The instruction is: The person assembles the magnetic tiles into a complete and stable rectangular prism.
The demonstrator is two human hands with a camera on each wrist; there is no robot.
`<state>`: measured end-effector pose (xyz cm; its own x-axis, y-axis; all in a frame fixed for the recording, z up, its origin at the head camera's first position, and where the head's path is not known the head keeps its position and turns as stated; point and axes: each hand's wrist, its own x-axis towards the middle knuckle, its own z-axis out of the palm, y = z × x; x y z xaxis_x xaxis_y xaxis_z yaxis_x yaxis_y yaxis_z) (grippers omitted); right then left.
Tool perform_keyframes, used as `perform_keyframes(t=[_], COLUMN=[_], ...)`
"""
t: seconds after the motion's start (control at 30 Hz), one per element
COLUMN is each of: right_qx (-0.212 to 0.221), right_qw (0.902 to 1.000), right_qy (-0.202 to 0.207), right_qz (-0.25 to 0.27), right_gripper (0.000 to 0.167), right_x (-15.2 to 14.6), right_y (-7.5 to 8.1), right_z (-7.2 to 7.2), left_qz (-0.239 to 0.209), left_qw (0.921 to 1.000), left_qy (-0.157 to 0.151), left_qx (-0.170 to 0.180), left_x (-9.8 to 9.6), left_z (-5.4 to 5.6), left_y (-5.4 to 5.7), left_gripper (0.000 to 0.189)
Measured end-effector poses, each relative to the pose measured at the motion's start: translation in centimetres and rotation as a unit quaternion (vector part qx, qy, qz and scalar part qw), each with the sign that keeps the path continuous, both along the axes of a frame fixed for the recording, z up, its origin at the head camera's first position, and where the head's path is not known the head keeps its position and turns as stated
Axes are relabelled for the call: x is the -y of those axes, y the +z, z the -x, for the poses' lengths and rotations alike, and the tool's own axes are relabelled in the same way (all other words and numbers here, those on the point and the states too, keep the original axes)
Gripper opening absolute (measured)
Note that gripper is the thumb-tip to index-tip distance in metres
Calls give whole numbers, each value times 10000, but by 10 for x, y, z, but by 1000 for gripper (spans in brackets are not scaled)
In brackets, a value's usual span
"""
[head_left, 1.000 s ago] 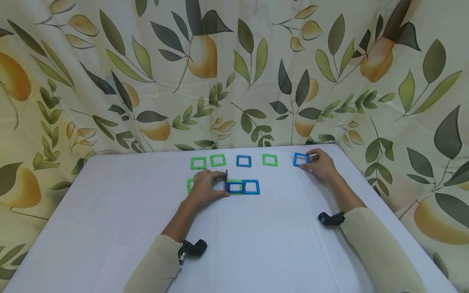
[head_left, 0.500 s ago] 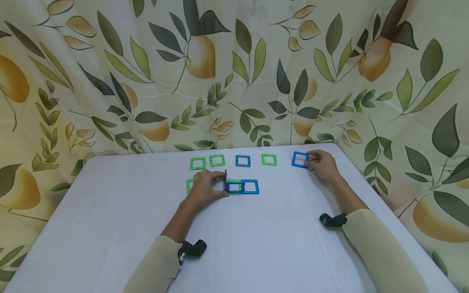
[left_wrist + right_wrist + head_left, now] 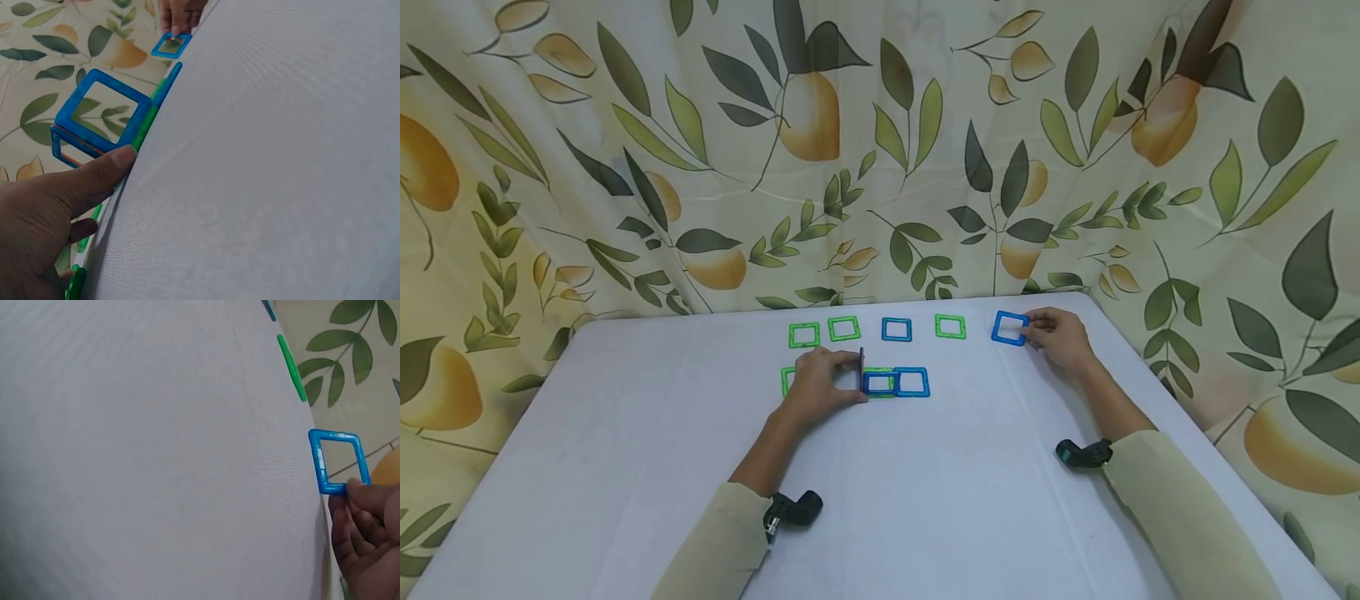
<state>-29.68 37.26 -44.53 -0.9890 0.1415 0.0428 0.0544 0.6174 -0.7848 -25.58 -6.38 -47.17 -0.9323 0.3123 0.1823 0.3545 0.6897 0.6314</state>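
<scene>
My left hand (image 3: 822,379) holds an upright square magnetic tile (image 3: 861,367), seen edge-on in the head view, thumb at its near side and fingers at its far side. A blue tile (image 3: 74,103) stands upright against it, above a flat green tile (image 3: 147,125). To the right of these lies a flat blue tile (image 3: 926,382). Part of another green tile (image 3: 786,382) shows left of the hand. At the far right, my right hand (image 3: 1058,335) pinches a blue square magnetic tile (image 3: 316,462) by one side, the tile tilted.
Along the back of the white table (image 3: 925,500) lie separate flat tiles: a green one (image 3: 792,336), another green one (image 3: 832,331), a blue one (image 3: 885,330) and a green one (image 3: 938,326). A leaf-and-fruit patterned curtain (image 3: 917,233) hangs behind the table.
The blue tile in my right hand has shifted slightly left and turned a little. The right fingers now hold it by its right side. My left hand stays in place.
</scene>
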Motion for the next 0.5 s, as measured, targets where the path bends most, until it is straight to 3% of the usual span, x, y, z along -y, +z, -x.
perform_keyframes(t=[0.5], right_qx=[-33], right_qw=[9991], right_qy=[252], right_qz=[339], right_gripper=[31], right_x=[7], right_y=[4], right_z=[-9], left_qz=[-27], left_qw=[10000], left_qy=[20], left_qx=[-3], left_x=[-1], left_z=[-1], left_y=[0], left_gripper=[67])
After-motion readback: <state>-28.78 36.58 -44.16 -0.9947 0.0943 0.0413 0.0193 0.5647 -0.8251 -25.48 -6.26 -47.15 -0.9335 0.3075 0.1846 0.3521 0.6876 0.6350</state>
